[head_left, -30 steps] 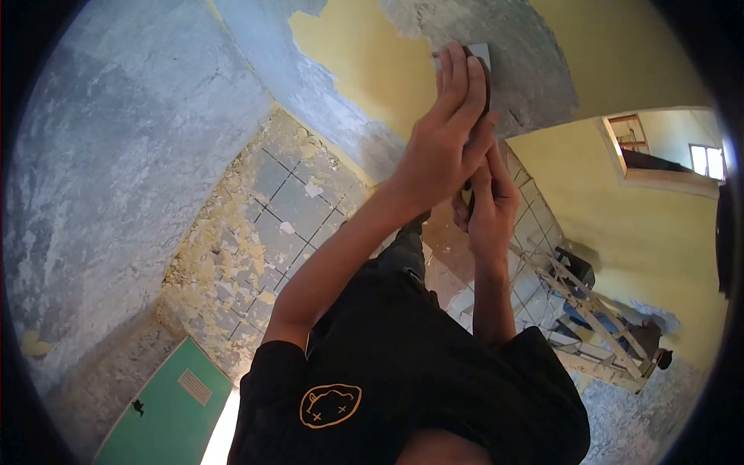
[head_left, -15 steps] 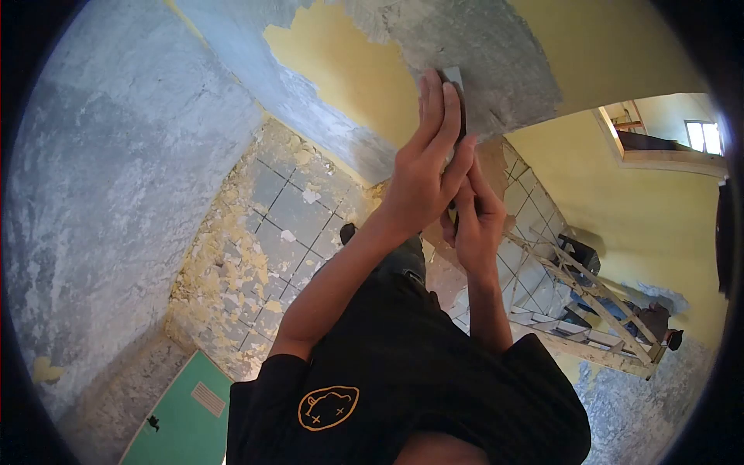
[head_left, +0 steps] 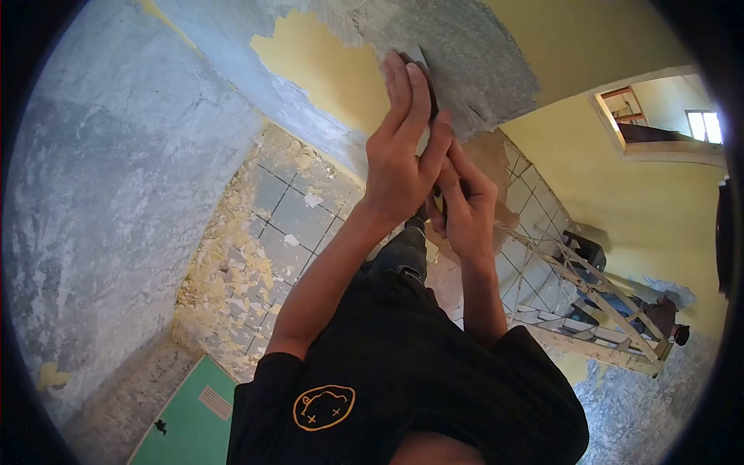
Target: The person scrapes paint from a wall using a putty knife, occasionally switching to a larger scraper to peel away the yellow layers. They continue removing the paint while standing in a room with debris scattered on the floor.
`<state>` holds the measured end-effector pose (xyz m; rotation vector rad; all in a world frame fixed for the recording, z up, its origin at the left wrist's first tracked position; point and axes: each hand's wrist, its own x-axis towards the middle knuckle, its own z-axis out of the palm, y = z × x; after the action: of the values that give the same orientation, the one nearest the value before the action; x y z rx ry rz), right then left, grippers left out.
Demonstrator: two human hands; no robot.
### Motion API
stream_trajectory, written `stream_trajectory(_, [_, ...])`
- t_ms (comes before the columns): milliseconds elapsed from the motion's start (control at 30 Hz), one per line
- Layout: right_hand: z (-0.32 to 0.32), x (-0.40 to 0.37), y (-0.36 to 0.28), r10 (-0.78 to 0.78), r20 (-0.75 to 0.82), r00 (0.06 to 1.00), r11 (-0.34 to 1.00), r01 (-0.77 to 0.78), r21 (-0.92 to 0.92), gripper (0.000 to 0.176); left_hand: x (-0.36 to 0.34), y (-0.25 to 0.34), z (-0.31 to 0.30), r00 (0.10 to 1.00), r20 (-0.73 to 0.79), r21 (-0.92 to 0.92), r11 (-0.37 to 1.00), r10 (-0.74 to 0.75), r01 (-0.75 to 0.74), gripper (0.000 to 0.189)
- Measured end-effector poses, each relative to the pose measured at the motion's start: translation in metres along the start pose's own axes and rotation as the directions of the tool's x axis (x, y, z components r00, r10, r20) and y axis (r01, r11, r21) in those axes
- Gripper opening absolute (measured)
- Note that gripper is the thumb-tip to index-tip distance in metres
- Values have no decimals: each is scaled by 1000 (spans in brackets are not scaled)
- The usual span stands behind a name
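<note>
A scraper (head_left: 419,58) with a flat metal blade lies against the wall, its tip at a bare grey area (head_left: 473,66) beside a patch of yellow paint (head_left: 325,66). My left hand (head_left: 403,147) presses along the blade with its fingers close together and extended upward. Lower and to the right, my right hand (head_left: 467,203) is wrapped round the scraper's handle, which its fingers mostly hide. The two hands touch or nearly touch.
Paint flakes (head_left: 232,279) litter the tiled floor (head_left: 291,205) below. A wooden ladder (head_left: 597,298) stands at the right, with a co-worker (head_left: 660,316) beyond it. A green door (head_left: 190,411) is at lower left, an opening (head_left: 659,120) in the right wall.
Both hands and the scraper have shifted left and slightly up in view, along the grey part of the wall. The grip looks the same.
</note>
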<state>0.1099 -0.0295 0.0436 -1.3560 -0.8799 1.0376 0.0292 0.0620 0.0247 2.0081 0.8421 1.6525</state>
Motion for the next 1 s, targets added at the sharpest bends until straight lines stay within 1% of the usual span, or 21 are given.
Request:
stream_trajectory(67, [-1,-10,1,25,10,1000,999,-25,33,41,-8,5,-1,1000,6,2,1000,-6,6,50])
stream_trajectory(133, [-1,-20,9,21,-62,998,996,-26,-80,40,-15,12,-2,996,72,-69,996,-57,62,50])
stream_trajectory(167, [-1,-17,11,-6,-42,999,997,3,-77,40,-15,17,-2,991,110,-88,992,-78,88,50])
stream_trajectory(233, [-3,-12,11,-4,-68,998,1000,5,11,40,-7,10,3,997,52,-63,996,-53,56,49])
stream_trajectory(267, [-1,-9,10,-19,-58,998,1000,20,14,40,-4,7,3,999,22,-53,997,-45,46,49])
stream_trajectory(333, [4,-4,5,-4,-15,1000,999,5,47,40,2,5,0,1000,5,-28,999,-24,25,48])
stream_trajectory(367, [5,-7,7,-12,-7,1000,999,12,45,40,-1,7,-2,999,23,-66,997,-41,43,48])
stream_trajectory(433, [5,-18,14,-117,-92,989,985,103,-138,40,-12,15,-4,998,36,-103,993,-58,61,47])
stream_trajectory(467, [5,-17,11,-139,-81,987,983,127,-135,40,-14,16,-1,997,74,-98,995,-30,37,47])
stream_trajectory(500, [4,-15,9,-93,-76,993,994,88,-65,40,-11,17,-2,994,112,-90,996,-6,16,47])
stream_trajectory(533, [3,-16,8,-35,-72,997,999,35,3,40,-5,13,-3,994,106,-85,996,0,10,47])
stream_trajectory(600, [14,-9,7,-31,-70,997,1000,31,4,42,5,5,-3,999,31,-65,998,-13,15,47])
stream_trajectory(633, [17,-5,6,-25,-65,998,1000,25,2,43,5,4,-5,1000,25,-66,998,-10,11,47])
stream_trajectory(700, [13,-17,13,-28,-79,996,1000,27,-5,41,-4,6,-9,997,55,-158,986,-53,61,48])
stream_trajectory(733, [13,-21,15,-36,-95,995,999,36,-5,39,-11,9,-8,997,57,-159,985,-55,63,48])
stream_trajectory(767, [14,-15,14,-54,-90,995,999,54,-1,39,-13,9,-6,995,96,-180,982,-36,53,49])
stream_trajectory(800, [13,-9,14,-68,-98,993,997,65,-33,39,-10,9,-6,991,135,-201,978,-20,47,50])
stream_trajectory(833, [11,-10,14,-68,-112,991,996,61,-68,39,-6,6,-6,991,132,-201,979,-21,47,50])
stream_trajectory(900, [21,-1,15,-69,-109,992,997,64,-49,40,4,-3,-5,1000,-4,-66,998,-19,19,48])
stream_trajectory(933, [24,5,14,-78,-97,992,997,75,-26,40,5,-3,-7,1000,-12,-67,998,-18,17,48])
stream_trajectory(1000, [21,-13,16,-84,-114,990,996,79,-52,40,0,1,-15,994,56,-184,977,-98,107,49])
